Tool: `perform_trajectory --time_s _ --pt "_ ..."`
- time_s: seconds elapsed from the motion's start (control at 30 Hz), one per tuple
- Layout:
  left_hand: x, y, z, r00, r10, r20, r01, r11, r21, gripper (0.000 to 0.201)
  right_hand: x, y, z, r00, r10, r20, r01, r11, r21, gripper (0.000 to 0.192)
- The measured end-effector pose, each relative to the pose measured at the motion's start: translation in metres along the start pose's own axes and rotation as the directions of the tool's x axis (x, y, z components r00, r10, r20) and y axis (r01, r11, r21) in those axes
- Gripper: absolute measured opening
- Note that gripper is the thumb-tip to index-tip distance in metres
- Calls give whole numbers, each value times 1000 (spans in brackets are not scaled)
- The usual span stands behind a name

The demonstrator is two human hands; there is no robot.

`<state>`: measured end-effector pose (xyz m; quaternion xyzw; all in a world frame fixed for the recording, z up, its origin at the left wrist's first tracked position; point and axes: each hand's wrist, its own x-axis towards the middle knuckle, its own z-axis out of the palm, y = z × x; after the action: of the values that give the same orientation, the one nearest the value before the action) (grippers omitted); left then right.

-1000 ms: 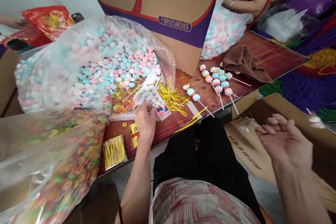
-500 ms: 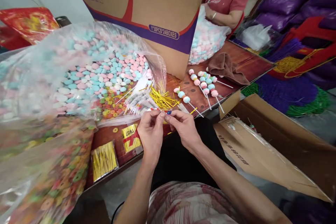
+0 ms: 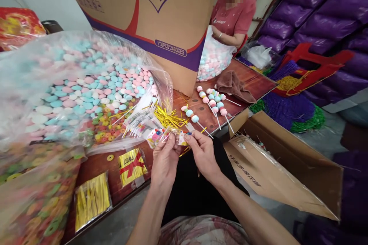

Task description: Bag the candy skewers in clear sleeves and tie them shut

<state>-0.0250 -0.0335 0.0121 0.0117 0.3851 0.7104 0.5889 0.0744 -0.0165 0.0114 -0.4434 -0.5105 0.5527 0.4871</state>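
Both my hands pinch a small clear plastic wrapper (image 3: 181, 138) with a colourful print, just above my lap at the table edge. My left hand (image 3: 166, 160) is closed on its left side, thumb on top. My right hand (image 3: 204, 155) grips the right side between thumb and fingers. Just beyond them lie loose gold twist ties (image 3: 169, 116) and a pile of printed wrappers with white sticks (image 3: 139, 122). One candy skewer (image 3: 189, 113) with pastel pieces lies by itself near my right hand. Several more candy skewers (image 3: 215, 103) lie farther right.
A big clear bag of pastel candies (image 3: 94, 93) and gummy rings (image 3: 107, 126) spreads at left. Packs of twist ties (image 3: 93, 199) lie in front. A large carton (image 3: 169, 23) stands behind. A co-worker (image 3: 234, 17) sits beyond. An open cardboard box (image 3: 258, 164) stands right, below the table.
The view has shifted, so the table appears lower and further left. The wrapper between my hands now shows more, spread between my fingers, and my hands look slightly further apart.
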Motion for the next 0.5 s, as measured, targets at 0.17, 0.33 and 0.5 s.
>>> perform_trajectory --time_s 0.17,0.33,0.5 --pt "-1 -10 8 979 196 -51 -190 976 103 27 2 11 -4 999 -5 -54 1 997 -74 43" --pt "3 -4 10 981 191 -40 -186 977 106 23 14 5 -20 999 -28 -27 21 973 -230 49" --pt "16 -2 11 955 259 -143 -247 964 100 28 47 -3 -40 991 -109 82 137 776 -615 46"
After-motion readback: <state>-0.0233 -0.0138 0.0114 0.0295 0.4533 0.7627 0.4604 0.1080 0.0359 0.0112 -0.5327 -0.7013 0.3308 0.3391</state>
